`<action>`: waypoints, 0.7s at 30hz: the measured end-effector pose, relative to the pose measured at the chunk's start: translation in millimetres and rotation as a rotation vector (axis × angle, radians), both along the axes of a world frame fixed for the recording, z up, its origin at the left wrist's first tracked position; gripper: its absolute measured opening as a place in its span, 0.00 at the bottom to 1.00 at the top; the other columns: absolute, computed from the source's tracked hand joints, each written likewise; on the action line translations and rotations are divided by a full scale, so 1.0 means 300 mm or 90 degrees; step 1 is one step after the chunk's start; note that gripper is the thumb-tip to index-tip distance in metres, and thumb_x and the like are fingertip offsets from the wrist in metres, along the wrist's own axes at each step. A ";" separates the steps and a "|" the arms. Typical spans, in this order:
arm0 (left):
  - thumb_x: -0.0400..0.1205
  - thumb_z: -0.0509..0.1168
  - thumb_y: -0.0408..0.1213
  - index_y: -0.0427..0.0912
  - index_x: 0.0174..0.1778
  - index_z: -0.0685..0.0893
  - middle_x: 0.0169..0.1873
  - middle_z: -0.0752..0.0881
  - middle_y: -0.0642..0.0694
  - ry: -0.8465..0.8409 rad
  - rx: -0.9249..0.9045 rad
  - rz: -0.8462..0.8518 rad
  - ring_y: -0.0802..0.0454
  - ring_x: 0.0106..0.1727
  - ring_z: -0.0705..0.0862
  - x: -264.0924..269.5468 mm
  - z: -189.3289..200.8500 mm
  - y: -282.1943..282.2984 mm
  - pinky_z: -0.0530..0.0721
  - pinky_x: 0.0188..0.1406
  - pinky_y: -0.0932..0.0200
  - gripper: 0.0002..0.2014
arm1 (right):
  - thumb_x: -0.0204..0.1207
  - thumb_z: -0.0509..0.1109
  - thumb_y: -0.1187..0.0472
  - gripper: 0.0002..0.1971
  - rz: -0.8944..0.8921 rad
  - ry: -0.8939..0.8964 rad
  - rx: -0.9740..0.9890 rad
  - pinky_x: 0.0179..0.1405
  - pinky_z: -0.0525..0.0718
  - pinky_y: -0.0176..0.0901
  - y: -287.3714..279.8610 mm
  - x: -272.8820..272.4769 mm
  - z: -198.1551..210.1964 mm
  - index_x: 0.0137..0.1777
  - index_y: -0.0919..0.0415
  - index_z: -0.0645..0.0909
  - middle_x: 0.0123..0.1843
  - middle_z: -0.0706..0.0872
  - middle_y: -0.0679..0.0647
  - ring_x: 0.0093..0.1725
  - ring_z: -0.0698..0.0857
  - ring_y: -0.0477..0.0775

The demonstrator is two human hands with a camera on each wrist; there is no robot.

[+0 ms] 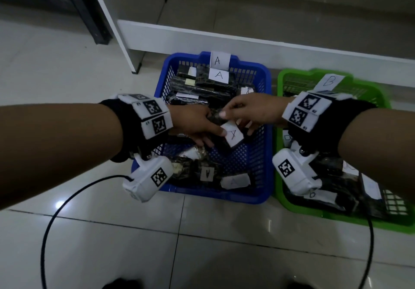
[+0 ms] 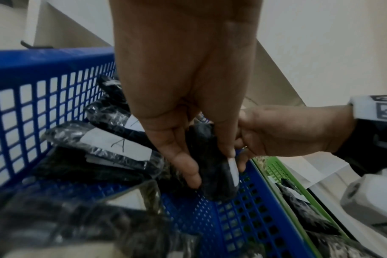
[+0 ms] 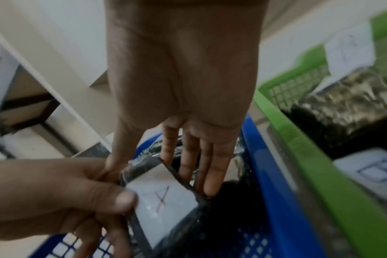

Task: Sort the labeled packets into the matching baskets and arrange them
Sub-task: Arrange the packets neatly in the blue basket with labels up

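A black packet with a white "A" label (image 1: 232,135) hangs over the blue basket marked A (image 1: 269,176), held by both hands. My left hand (image 1: 215,136) grips its near end, thumb on the label and fingers underneath. My right hand (image 1: 233,120) pinches the far end, thumb on top. In the left wrist view my left hand (image 2: 212,174) clasps the dark packet (image 2: 216,190) above the basket floor. The right wrist view shows the label (image 3: 164,206), with my right fingers (image 3: 210,183) lying straight behind the packet. The green basket marked B (image 1: 298,73) stands to the right.
Several other A packets (image 1: 206,84) are stacked at the back and front of the blue basket. B packets (image 1: 325,199) lie in the green one. A white shelf rail (image 1: 224,41) runs behind both baskets. Black cables (image 1: 67,199) loop over the tiled floor.
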State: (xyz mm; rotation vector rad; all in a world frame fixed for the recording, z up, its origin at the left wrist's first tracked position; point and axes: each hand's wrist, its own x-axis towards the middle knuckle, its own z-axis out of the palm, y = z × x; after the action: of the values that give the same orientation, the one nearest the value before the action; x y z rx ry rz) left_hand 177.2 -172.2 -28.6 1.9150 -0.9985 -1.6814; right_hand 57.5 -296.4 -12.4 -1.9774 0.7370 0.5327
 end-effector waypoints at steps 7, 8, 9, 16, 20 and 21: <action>0.83 0.62 0.48 0.36 0.62 0.80 0.51 0.88 0.44 -0.022 0.015 -0.067 0.53 0.40 0.89 -0.032 -0.030 0.032 0.84 0.32 0.66 0.20 | 0.65 0.80 0.48 0.35 0.230 0.005 -0.141 0.45 0.80 0.38 0.035 -0.017 -0.012 0.70 0.49 0.69 0.52 0.81 0.50 0.48 0.81 0.48; 0.83 0.61 0.49 0.38 0.62 0.81 0.50 0.88 0.46 -0.035 0.010 -0.069 0.54 0.40 0.88 -0.033 -0.032 0.036 0.82 0.32 0.67 0.20 | 0.65 0.80 0.49 0.35 0.267 0.014 -0.166 0.46 0.79 0.39 0.043 -0.020 -0.015 0.70 0.49 0.68 0.51 0.80 0.49 0.49 0.81 0.50; 0.82 0.61 0.51 0.40 0.60 0.83 0.49 0.88 0.47 -0.057 0.003 -0.072 0.54 0.41 0.87 -0.032 -0.032 0.040 0.82 0.36 0.66 0.20 | 0.65 0.81 0.51 0.35 0.295 0.018 -0.195 0.44 0.79 0.40 0.051 -0.023 -0.021 0.69 0.50 0.68 0.50 0.80 0.49 0.49 0.80 0.51; 0.80 0.68 0.45 0.43 0.65 0.81 0.58 0.83 0.49 -0.371 0.007 -0.395 0.51 0.58 0.80 -0.004 -0.033 0.052 0.75 0.50 0.64 0.19 | 0.66 0.80 0.54 0.38 0.394 0.035 -0.408 0.49 0.77 0.47 0.070 -0.088 -0.081 0.71 0.56 0.62 0.60 0.79 0.59 0.59 0.76 0.59; 0.81 0.66 0.41 0.44 0.71 0.76 0.65 0.80 0.46 -0.449 -0.024 -0.508 0.49 0.63 0.79 -0.013 -0.050 0.066 0.71 0.51 0.65 0.21 | 0.66 0.80 0.55 0.35 0.400 0.011 -0.460 0.52 0.72 0.45 0.093 -0.119 -0.113 0.69 0.58 0.64 0.66 0.73 0.57 0.64 0.71 0.57; 0.82 0.65 0.41 0.43 0.70 0.76 0.64 0.80 0.46 -0.451 -0.027 -0.512 0.49 0.63 0.79 -0.016 -0.051 0.065 0.71 0.50 0.65 0.20 | 0.67 0.79 0.55 0.36 0.405 0.009 -0.482 0.54 0.73 0.47 0.100 -0.119 -0.117 0.70 0.58 0.63 0.67 0.72 0.58 0.65 0.70 0.58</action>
State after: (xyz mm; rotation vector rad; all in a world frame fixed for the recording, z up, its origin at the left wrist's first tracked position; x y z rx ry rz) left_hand 172.4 -152.6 -43.8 2.2935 -2.2868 -1.2520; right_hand 21.9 -266.5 -47.5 -2.9492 0.3048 0.6981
